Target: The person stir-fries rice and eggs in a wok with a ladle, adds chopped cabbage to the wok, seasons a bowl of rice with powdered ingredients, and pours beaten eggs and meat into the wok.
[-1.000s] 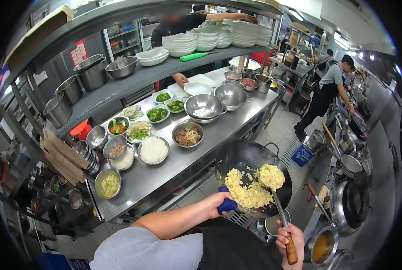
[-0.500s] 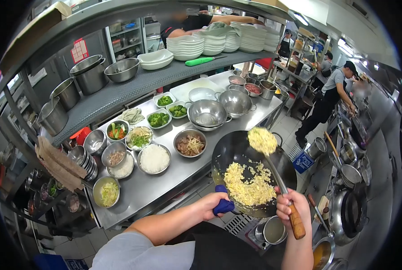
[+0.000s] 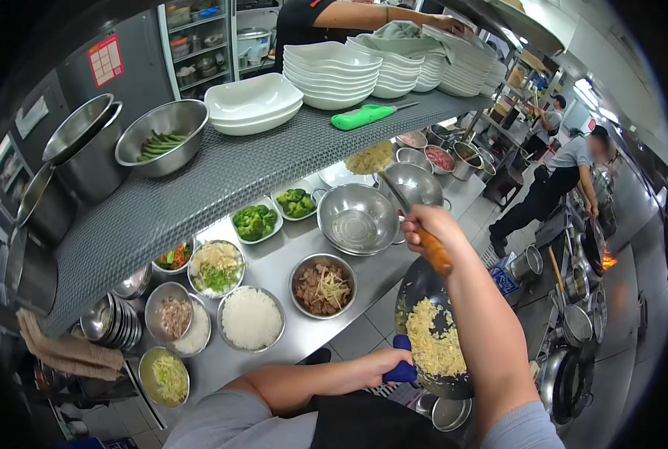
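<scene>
My left hand (image 3: 382, 364) is wrapped round a dark blue cloth (image 3: 402, 362) at the near left edge of a black wok (image 3: 412, 288). Yellow and white fried rice (image 3: 433, 344) lies in the wok. High over the counter, my right hand (image 3: 433, 226) grips the wooden handle of a ladle (image 3: 394, 191). Its bowl, heaped with rice (image 3: 370, 159), hangs just below the shelf edge, over a white dish (image 3: 341, 175). Empty metal bowls (image 3: 358, 218) stand below and beside it.
Bowls of meat (image 3: 323, 288), white rice (image 3: 252, 319) and broccoli (image 3: 255, 223) stand on the steel counter (image 3: 293, 337). White plates (image 3: 330, 71) and a green-handled knife (image 3: 364, 116) are on the shelf. A co-worker's arm (image 3: 394, 16) reaches behind; another person (image 3: 566, 176) stands at the right-hand stoves.
My right hand has carried the full ladle up and left, away from the wok, over the counter. The view has moved closer to the shelf. My left hand still holds the cloth at the wok.
</scene>
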A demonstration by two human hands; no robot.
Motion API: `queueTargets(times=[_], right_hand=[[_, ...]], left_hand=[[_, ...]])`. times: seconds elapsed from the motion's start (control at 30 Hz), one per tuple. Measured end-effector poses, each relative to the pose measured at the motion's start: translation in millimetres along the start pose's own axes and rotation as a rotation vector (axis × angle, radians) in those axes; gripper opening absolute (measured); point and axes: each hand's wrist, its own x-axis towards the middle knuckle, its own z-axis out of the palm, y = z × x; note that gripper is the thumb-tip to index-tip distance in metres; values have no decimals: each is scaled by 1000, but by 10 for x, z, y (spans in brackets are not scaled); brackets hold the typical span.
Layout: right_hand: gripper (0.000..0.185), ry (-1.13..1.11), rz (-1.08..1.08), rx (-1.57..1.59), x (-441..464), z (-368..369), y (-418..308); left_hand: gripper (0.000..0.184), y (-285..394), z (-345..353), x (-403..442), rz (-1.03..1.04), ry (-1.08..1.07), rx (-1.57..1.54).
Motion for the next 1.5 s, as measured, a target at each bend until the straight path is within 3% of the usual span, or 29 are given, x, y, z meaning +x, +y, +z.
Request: queueTargets(times=[0.1, 0.17, 0.2, 0.27, 0.47, 0.6, 0.67, 0.7, 0.77, 0.87, 0.93, 1.0, 1.07, 1.17, 1.23, 1.27, 1.33, 1.37, 1.43, 1.47, 1.5], right_hand=[[11, 90, -48, -245, 540, 116, 92], [18, 185, -79, -653, 855, 118, 221], [18, 186, -73, -655, 1022, 83, 335], [28, 279, -279, -1210, 1270, 11, 533], [30, 417, -239, -1315, 1183, 161, 538], [29, 474, -267, -1313, 1176, 118, 557], [24, 316, -363, -761, 1189, -41, 579], [24, 323, -371, -755, 1117, -109, 543], [20, 165, -186, -206, 775, -231, 487], [16, 128, -173, 56, -109, -549, 456], [39, 150, -175, 27, -906, -776, 496], [41, 222, -214, 2, -1760, -921, 677], [43, 362, -222, -22, -2606, -935, 1004], [56, 607, -170, -113, -3581, -945, 1942], [61, 824, -171, -636, -3793, -1033, 2799], [61, 867, -246, -695, -3837, -1053, 3042], [60, 975, -145, -539, -3813, -1166, 3188], [53, 1032, -305, -612, -3762, -1223, 3165], [53, 1044, -272, -505, -3850, -1211, 2914], [54, 1025, -264, -308, -3974, -1162, 2742], [55, 993, -261, -121, -4110, -1152, 2600]], left_hand=[[24, 103, -79, 90, -43, -58, 6], [23, 175, -102, 90, -65, -68, 39], [23, 186, -132, 114, -69, -70, 35], [22, 173, -194, 168, -81, -103, 67], [21, 194, -188, 110, -74, -20, 14], [21, 230, -186, 30, -77, -11, 22], [20, 225, -164, 12, -61, -1, 0], [20, 215, -154, 35, -59, 0, 12], [20, 128, -132, 107, -92, 30, -10], [20, 64, -89, 198, -84, -28, -11], [20, 29, -38, 294, -86, -33, -42], [20, 39, 68, 344, -92, -114, -127], [17, 78, 306, 255, -79, -36, -113], [19, -119, 460, 219, -62, -85, -173], [19, -144, 774, -1, -18, -120, -246], [18, -143, 879, 121, -22, -134, -213], [17, -54, 1147, 614, -7, -121, -186], [16, 23, 1297, 871, 25, -98, -182], [14, 36, 1483, 1122, 89, -195, -197], [13, -124, 1542, 970, 150, -104, -142], [14, -355, 1387, 882, 69, -118, -136]])
